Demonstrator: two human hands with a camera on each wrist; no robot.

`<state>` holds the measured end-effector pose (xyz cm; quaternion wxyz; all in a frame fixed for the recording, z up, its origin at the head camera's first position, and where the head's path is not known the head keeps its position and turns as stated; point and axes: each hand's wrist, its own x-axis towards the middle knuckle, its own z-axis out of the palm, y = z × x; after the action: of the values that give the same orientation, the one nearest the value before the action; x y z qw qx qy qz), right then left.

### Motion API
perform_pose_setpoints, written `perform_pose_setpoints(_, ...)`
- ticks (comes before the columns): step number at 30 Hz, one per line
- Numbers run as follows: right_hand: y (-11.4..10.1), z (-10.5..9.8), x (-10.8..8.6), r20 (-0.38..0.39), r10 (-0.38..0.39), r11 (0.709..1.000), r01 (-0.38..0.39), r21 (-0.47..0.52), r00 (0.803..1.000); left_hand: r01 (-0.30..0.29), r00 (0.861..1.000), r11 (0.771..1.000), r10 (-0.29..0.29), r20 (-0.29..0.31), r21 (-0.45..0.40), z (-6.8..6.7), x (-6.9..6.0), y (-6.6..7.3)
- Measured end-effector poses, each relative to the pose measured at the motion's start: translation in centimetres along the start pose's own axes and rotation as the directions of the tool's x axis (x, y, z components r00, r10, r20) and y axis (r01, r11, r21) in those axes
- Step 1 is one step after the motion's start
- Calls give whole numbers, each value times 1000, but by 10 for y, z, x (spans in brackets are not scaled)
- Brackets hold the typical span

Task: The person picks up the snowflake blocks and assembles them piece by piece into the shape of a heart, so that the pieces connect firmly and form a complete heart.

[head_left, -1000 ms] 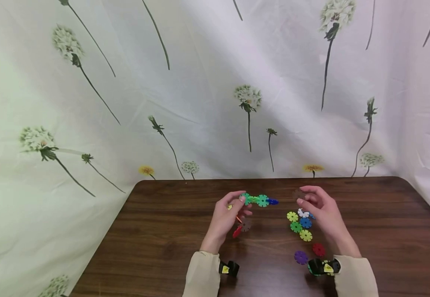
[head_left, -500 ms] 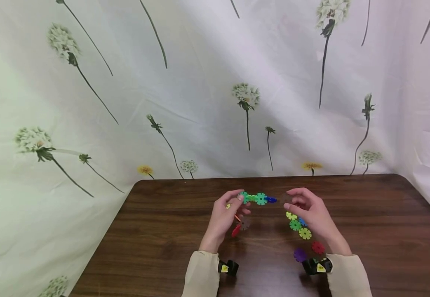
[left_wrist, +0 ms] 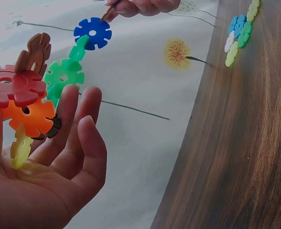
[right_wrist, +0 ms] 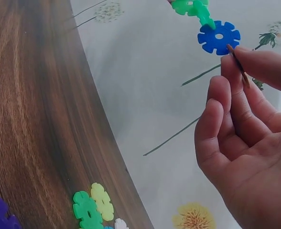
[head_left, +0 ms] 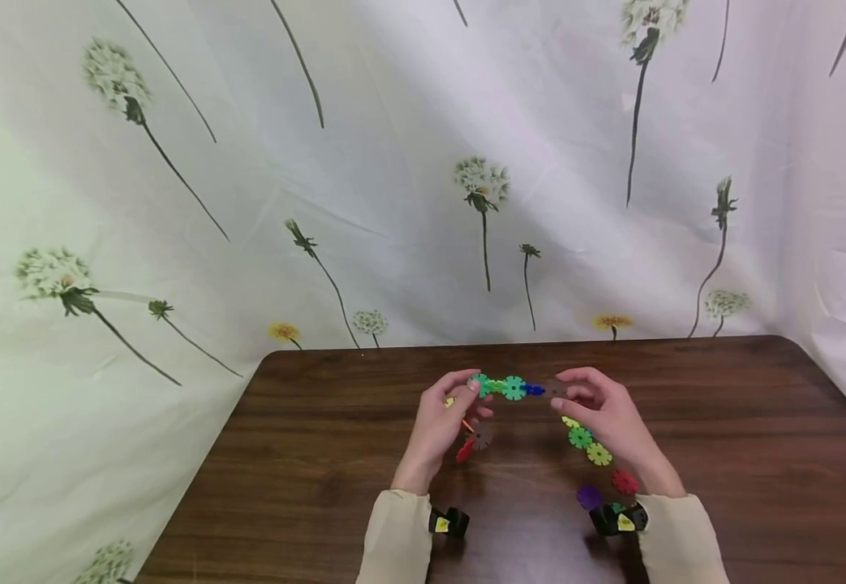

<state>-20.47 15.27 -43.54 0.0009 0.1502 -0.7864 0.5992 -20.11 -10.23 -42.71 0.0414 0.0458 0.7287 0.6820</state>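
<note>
My left hand (head_left: 433, 426) holds a chain of slotted plastic snowflake discs above the table. In the left wrist view, a red disc (left_wrist: 16, 86), an orange disc (left_wrist: 33, 119) and a yellow disc (left_wrist: 21, 148) are linked near the palm. Green discs (left_wrist: 64, 78) lead from there to a blue disc (left_wrist: 92, 33) at the far end. My right hand (head_left: 616, 418) pinches a brown disc (right_wrist: 239, 67) between thumb and forefinger. Its edge meets the blue disc's rim; whether the slots are engaged I cannot tell. Fingers hide part of the chain.
Loose discs lie on the dark wooden table (head_left: 306, 462) below the right hand, among them a green disc (head_left: 580, 436), a yellow disc (head_left: 599, 453), a red disc (head_left: 624, 481) and a purple disc (head_left: 589, 496). Behind the table hangs a dandelion-print cloth (head_left: 393, 203).
My right hand has moved left with the brown disc, bringing it from well apart up to the blue end of the chain. The left hand has stayed almost still, holding the chain.
</note>
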Motion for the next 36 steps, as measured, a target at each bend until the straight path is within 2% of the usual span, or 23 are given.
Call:
perform_pose_setpoints(5,0,2,1,2,14,1000,-14,11,1000,-6,1000,1000,6,0,-7,1,1,-1)
perform_pose_setpoints(13,3,7,4,-17,24,999,-23,26,1000,-11,1000,991,8,-25,-134,3,1,0)
perform_pose_setpoints(19,3,13,5,-45,51,998,-50,35,998,7,998,989,-15,-58,-145,3,2,-2)
perform_pose_setpoints(26,-1,19,4,-109,20,1000,-18,14,994,26,992,981,-49,-117,-195,5,4,-2)
perform_pose_setpoints(30,-4,24,5,-143,-4,1000,4,-3,990,14,986,971,-53,-157,-241,6,5,-1)
perform_pose_setpoints(36,-2,31,6,-165,-14,1000,12,-10,986,2,982,965,-51,-181,-263,6,6,-3)
